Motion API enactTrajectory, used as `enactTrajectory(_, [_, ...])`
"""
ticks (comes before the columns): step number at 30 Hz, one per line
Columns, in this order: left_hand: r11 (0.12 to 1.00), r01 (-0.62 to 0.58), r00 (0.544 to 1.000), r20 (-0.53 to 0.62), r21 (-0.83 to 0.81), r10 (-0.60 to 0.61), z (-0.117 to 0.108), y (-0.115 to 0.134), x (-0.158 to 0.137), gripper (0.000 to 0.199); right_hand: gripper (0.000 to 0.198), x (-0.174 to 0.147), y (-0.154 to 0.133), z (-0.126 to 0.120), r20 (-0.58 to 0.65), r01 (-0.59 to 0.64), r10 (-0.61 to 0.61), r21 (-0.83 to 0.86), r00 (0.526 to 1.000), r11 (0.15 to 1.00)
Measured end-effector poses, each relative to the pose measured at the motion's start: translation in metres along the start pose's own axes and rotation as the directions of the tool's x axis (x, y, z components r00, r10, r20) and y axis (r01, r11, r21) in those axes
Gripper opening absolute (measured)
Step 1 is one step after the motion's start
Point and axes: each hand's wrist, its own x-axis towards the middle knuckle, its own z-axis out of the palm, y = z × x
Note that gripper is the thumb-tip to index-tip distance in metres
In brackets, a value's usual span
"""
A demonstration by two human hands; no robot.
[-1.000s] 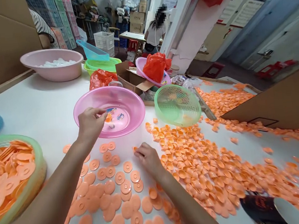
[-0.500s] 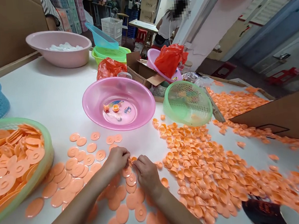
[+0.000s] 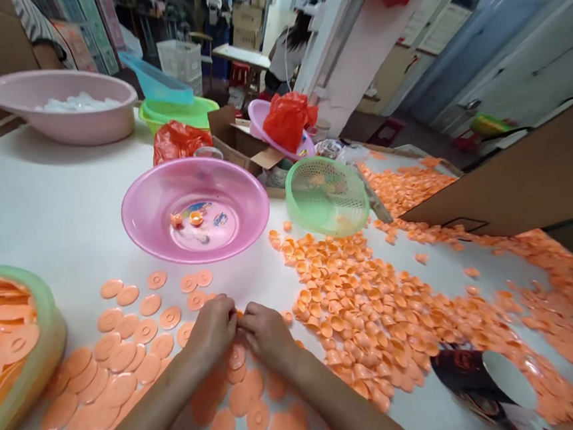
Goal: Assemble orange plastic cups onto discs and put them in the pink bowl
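My left hand (image 3: 219,321) and my right hand (image 3: 262,329) meet low over the table, fingers pinched together on a small orange plastic piece (image 3: 239,314). Most of that piece is hidden by the fingers, so its exact shape does not show. Flat orange plastic discs (image 3: 121,356) lie loose to the left of my hands and beneath my forearms. On the right spreads a heap of small orange cup-shaped pieces (image 3: 359,302). Beyond my hands stands a pink basin (image 3: 246,208) with a couple of small orange pieces inside.
A green basket (image 3: 50,329) full of discs stands at left. Behind are a green strainer (image 3: 328,198), an open cardboard box (image 3: 232,136), red plastic bags (image 3: 180,141) and a pale pink tub (image 3: 88,125). A dark cup-like object (image 3: 460,370) lies at right. A person sits far back.
The camera view has swung to the right, so the basins and baskets appear further left. Both hands stay pinched close together, and less of the orange piece shows between them.
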Motion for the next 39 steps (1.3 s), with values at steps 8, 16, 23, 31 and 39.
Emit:
enactTrajectory(8, [0.998, -0.026, 0.836, -0.547, 0.050, 0.050, -0.137, 0.046, 0.079, 0.010, 0.023, 0.105, 0.082, -0.072, -0.307, -0.385, 0.311, -0.220, 0.899, 0.896])
enactTrajectory(16, [0.995, -0.026, 1.000, -0.010, 0.098, 0.027, -0.112, 0.019, 0.021, 0.020, 0.022, 0.106, 0.101, -0.055, -0.182, -0.381, 0.336, -0.382, 0.924, 0.842])
enactTrajectory(23, [0.940, 0.086, 0.978, -0.208, 0.329, -0.017, -0.027, -0.032, 0.029, 0.018, 0.011, 0.047, 0.073, -0.046, -0.234, -0.219, 0.163, -0.237, 0.958, 0.946])
enactTrajectory(31, [0.984, -0.016, 0.998, -0.060, 0.178, 0.027, -0.002, -0.003, 0.027, 0.011, 0.019, 0.026, 0.035, -0.018, -0.130, -0.062, 0.049, -0.098, 0.990, 0.993])
enactTrajectory(39, [0.990, 0.104, 0.994, -0.053, 0.093, -0.100, 0.002, -0.013, 0.039, 0.012, 0.025, 0.040, 0.024, 0.005, -0.055, 0.008, -0.018, -0.182, 0.998, 0.983])
